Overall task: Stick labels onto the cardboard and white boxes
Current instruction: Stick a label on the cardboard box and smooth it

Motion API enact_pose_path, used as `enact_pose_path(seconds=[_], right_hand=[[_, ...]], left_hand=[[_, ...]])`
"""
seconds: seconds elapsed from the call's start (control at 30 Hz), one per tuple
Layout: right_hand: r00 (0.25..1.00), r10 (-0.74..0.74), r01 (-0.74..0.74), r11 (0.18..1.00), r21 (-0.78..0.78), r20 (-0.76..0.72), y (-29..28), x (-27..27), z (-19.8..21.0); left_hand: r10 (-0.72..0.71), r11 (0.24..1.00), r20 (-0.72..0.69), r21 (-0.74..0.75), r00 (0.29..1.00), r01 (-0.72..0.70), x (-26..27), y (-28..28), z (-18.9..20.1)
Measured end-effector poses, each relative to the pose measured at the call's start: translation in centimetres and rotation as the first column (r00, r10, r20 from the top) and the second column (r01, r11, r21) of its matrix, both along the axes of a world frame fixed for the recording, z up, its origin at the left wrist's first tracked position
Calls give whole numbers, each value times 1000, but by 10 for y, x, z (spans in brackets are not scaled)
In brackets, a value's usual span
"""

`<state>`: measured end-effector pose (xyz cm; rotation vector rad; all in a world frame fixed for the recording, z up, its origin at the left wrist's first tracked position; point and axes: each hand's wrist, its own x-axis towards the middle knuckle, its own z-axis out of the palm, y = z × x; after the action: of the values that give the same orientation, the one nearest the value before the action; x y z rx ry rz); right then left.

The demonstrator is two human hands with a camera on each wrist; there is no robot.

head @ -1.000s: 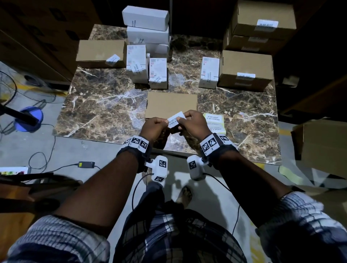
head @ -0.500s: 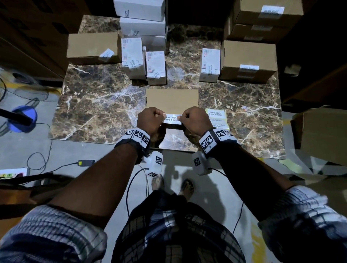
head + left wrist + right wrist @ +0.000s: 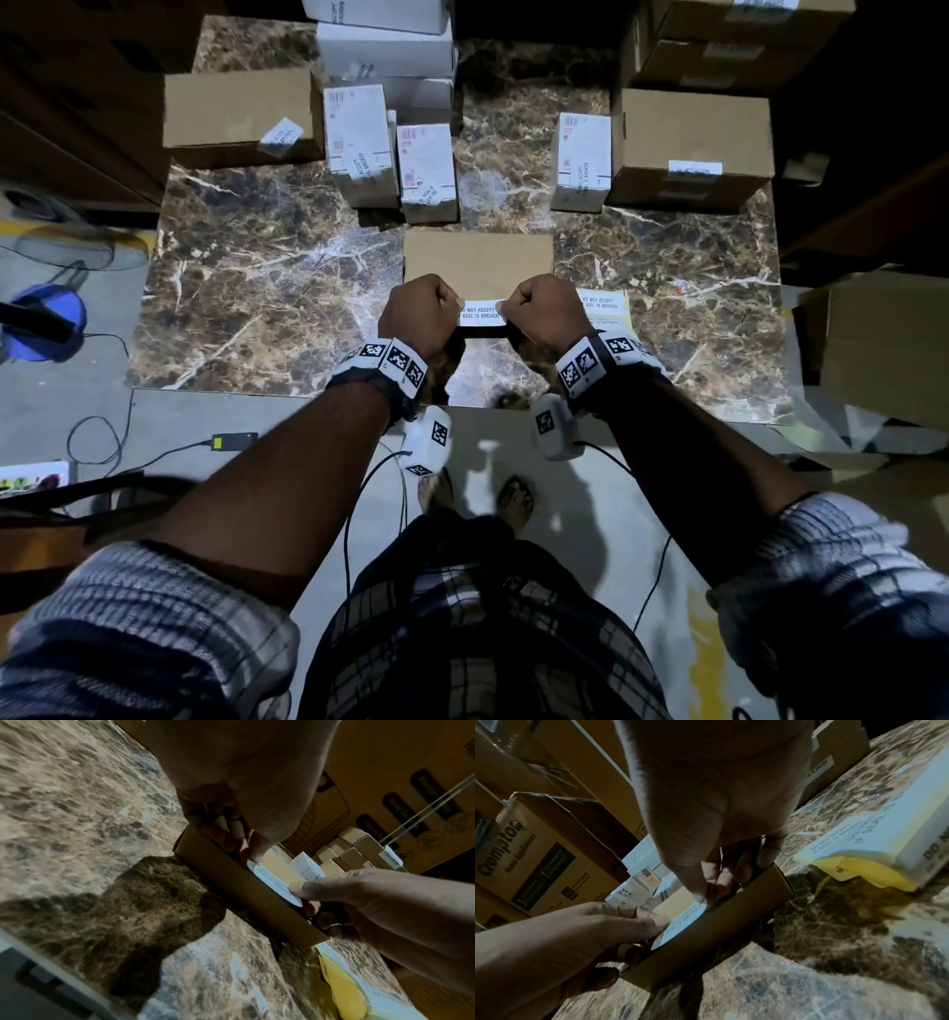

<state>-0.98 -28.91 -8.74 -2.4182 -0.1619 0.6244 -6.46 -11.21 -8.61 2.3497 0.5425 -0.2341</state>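
Observation:
A flat brown cardboard box (image 3: 477,259) lies at the table's near middle. A white label (image 3: 480,313) reading "DO NOT ACCEPT IF SEAL IS BROKEN" stretches across the box's near top edge. My left hand (image 3: 452,308) pinches its left end and my right hand (image 3: 506,311) pinches its right end, both with curled fingers. In the left wrist view the label (image 3: 275,884) lies along the box edge (image 3: 244,890) under both thumbs. In the right wrist view the label (image 3: 685,923) partly overhangs the front face of the box (image 3: 718,939).
A yellow-backed pad of labels (image 3: 603,306) lies just right of the box. White boxes (image 3: 426,169) with labels and cardboard boxes (image 3: 236,115) (image 3: 693,144) stand along the back of the marble table (image 3: 257,288). More cartons (image 3: 883,349) stand at the right.
Both hands carried the label forward and down from in front of the box to its near top edge. The label turned from tilted to level. The view shifted closer.

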Motion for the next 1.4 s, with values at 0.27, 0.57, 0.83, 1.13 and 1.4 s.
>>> enact_pose_path(seconds=[0.27,0.57,0.83,1.13,1.4], right_hand=[[1000,-24,24,999,-28,12,1,3,-9],[1000,-23,23,994,-111,2,8,9,-11],[1000,14,-16,992,-127,-19,2,18,-6],[998,23,-8,958,-286,51,19,6,-8],[999,20,-7,952,-307,39,19,8,-7]], left_hand=[[-36,999,16,12,999,36,5,1,2],[-4,1000,20,-7,1000,4,11,1,-4],[-39,999,-65,1,997,39,14,7,1],[-34,999,-168,2,985,35,25,8,8],[-4,1000,-144,19,990,7,24,6,1]])
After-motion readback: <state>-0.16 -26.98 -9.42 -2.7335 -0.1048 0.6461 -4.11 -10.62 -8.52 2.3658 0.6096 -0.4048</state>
